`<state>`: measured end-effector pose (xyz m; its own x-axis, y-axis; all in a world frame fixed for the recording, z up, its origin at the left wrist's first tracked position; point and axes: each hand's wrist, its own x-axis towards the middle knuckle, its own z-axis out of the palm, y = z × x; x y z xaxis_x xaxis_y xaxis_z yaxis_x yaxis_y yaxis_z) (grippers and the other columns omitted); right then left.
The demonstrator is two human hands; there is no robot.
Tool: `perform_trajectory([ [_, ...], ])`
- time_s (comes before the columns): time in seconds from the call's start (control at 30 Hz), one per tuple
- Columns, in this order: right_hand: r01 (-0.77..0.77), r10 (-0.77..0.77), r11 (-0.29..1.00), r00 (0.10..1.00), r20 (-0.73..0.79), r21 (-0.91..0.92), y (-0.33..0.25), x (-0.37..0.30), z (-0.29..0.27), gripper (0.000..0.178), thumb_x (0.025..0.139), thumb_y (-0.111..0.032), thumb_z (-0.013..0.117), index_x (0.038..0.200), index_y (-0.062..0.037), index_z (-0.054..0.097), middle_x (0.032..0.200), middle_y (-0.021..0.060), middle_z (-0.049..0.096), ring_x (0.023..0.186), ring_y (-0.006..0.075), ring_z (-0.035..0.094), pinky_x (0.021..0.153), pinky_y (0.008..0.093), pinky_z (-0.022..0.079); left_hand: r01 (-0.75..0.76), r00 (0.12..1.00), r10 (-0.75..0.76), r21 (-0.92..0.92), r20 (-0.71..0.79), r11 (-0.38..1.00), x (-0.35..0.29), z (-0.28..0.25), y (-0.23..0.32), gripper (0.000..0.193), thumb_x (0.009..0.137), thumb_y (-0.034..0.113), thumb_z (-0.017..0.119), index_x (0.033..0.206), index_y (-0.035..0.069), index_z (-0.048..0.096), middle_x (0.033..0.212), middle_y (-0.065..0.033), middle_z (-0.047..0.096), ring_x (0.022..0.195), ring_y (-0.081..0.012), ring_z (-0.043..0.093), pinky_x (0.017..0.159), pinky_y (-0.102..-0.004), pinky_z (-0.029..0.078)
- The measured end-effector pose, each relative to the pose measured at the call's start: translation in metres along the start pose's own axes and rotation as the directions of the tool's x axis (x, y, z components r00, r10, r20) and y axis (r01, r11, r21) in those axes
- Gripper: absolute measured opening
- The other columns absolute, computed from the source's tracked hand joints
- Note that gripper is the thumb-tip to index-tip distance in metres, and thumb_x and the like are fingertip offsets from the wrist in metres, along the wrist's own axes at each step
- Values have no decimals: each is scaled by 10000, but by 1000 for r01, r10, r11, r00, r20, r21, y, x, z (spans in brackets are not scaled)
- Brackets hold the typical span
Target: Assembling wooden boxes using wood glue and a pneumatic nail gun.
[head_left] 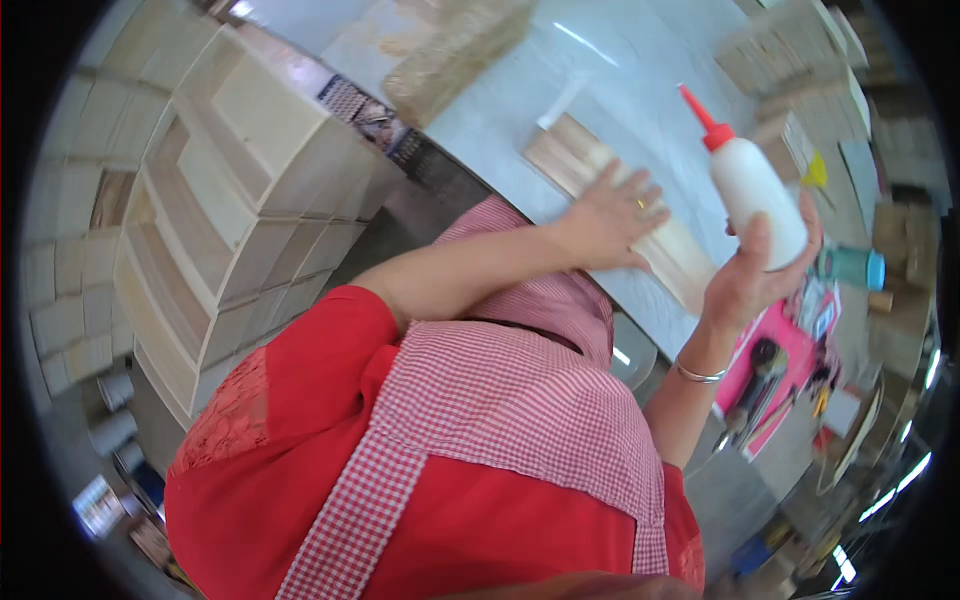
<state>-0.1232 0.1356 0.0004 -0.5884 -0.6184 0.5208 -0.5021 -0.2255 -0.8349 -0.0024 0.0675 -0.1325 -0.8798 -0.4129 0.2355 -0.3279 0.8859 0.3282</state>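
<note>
A white squeeze bottle [752, 195] with a red pointed nozzle is held up in my right hand [765, 262], its fingers wrapped round the lower part. The nozzle points up and away, clear of the table top. My left hand [612, 215] lies over a pale wooden board [672, 258], with its fingers spread. The board rests on the table near its front edge. Beyond the board's far left end lies a thin white strip [562, 103]. What the bottle contains does not show.
The smooth pale table [600, 85] carries a plastic-wrapped bundle [455, 65] at the far left. Stacked wooden boxes [235, 190] rise to my left. Wooden pieces [785, 50] stand at the far right. A teal bottle [850, 267] and a pink mat [770, 345] with tools lie at right.
</note>
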Motion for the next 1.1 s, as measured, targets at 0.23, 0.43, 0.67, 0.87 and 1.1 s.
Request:
perform_trajectory([
  [0.23, -41, 58, 995, 978, -201, 90, -5, -41, -157, 698, 842, -500, 653, 1239, 47, 478, 1076, 151, 578, 956, 254, 603, 822, 376, 514, -68, 998, 68, 108, 1, 992, -3, -21, -35, 746, 819, 614, 588, 1427, 209, 433, 1469, -81, 417, 1394, -315, 316, 1127, -583, 204],
  [0.43, -75, 8, 945, 979, -206, -317, -18, -87, -181, 688, 818, -475, 693, 1228, 42, 496, 1122, 152, 565, 1004, 247, 585, 832, 368, 506, -71, 997, 70, 160, 9, 985, -4, -24, -39, 741, 832, 616, 577, 1443, 233, 408, 1481, -60, 397, 1406, -301, 289, 1136, -567, 200],
  [0.67, -40, -3, 936, 993, -122, -349, -12, -88, -181, 589, 811, -361, 727, 1191, 38, 518, 1096, 141, 581, 982, 227, 584, 848, 352, 486, -69, 997, 65, 192, 28, 979, -4, -22, -38, 741, 835, 618, 573, 1446, 231, 410, 1493, -51, 384, 1410, -298, 280, 1141, -562, 192],
  [0.87, -23, -18, 925, 994, -104, -379, -9, -80, -178, 517, 807, -264, 741, 1178, 32, 533, 1116, 132, 576, 979, 210, 579, 857, 334, 476, -61, 998, 54, 183, 44, 981, -6, -25, -35, 738, 836, 618, 573, 1442, 224, 422, 1502, -48, 370, 1413, -298, 274, 1144, -561, 184],
  [1.1, -9, -55, 901, 989, -135, -434, 14, -53, -171, 444, 854, -231, 705, 1186, 14, 541, 1119, 128, 575, 978, 196, 578, 854, 338, 479, -72, 997, 66, 173, 41, 982, -5, -22, -34, 736, 837, 636, 554, 1435, 228, 421, 1481, -63, 392, 1400, -310, 296, 1132, -575, 193],
])
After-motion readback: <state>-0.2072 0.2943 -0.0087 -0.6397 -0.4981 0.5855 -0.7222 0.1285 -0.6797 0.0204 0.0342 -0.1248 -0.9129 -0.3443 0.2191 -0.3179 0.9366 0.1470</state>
